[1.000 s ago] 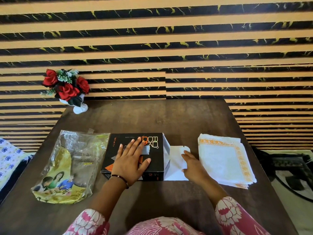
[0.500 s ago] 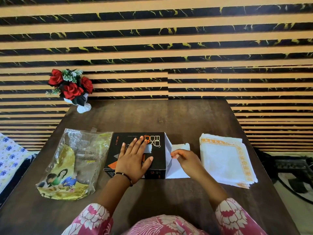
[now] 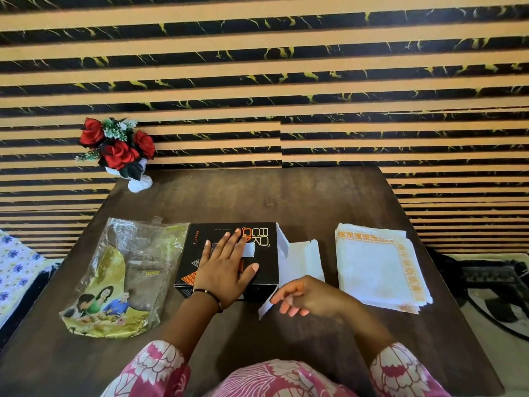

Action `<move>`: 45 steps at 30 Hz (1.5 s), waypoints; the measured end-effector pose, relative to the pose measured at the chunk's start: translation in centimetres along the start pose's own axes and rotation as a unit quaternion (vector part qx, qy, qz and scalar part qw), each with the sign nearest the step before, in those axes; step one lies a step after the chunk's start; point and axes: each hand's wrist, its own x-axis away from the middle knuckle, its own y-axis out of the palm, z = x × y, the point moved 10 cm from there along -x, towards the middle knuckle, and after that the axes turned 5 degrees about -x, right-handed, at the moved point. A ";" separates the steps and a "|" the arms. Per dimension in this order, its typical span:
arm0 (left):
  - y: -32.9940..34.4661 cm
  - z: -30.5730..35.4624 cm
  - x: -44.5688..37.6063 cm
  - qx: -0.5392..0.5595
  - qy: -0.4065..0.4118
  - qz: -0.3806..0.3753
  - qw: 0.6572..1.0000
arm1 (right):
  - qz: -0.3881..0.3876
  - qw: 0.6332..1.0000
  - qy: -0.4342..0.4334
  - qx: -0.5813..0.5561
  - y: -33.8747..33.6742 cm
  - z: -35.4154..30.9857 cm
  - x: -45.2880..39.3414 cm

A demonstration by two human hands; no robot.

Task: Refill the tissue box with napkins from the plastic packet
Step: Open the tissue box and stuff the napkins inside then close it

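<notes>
A black tissue box (image 3: 264,255) lies in the middle of the dark table (image 3: 257,196). My left hand (image 3: 223,270) rests flat on its top, fingers straight. The box's right end is open, with a large white flap (image 3: 303,262) lying out on the table and a small near flap (image 3: 264,309) sticking toward me. My right hand (image 3: 309,296) hovers by that near flap, its loosely curled fingertips touching it. A stack of white napkins (image 3: 375,265) with an orange border lies to the right. The crumpled plastic packet (image 3: 126,270) lies to the left of the box.
A white vase of red roses (image 3: 120,150) stands at the table's far left corner, against the striped wall. A flowered cloth (image 3: 14,270) shows beyond the left edge, and a dark object on the floor (image 3: 492,282) lies past the right edge.
My right hand has left the large white flap and drawn back toward me to the small near flap. My left hand has stayed flat on the box.
</notes>
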 end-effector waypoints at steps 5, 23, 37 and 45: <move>0.3 0.4 0.1 -0.034 0.037 -0.040 0.998 | 0.045 0.999 -0.024 0.006 -0.3 -0.5 -0.3; 0.3 0.6 0.2 -0.054 0.048 -0.043 0.996 | 0.197 0.970 0.006 -0.141 -7.5 -1.6 -3.3; 0.2 0.6 0.1 -0.039 0.048 -0.036 0.997 | 0.217 0.956 0.004 -0.195 -7.6 -4.9 -7.4; 0.3 0.6 0.0 -0.041 0.046 -0.042 0.997 | 0.248 0.956 -0.004 -0.159 -8.0 -4.9 -7.6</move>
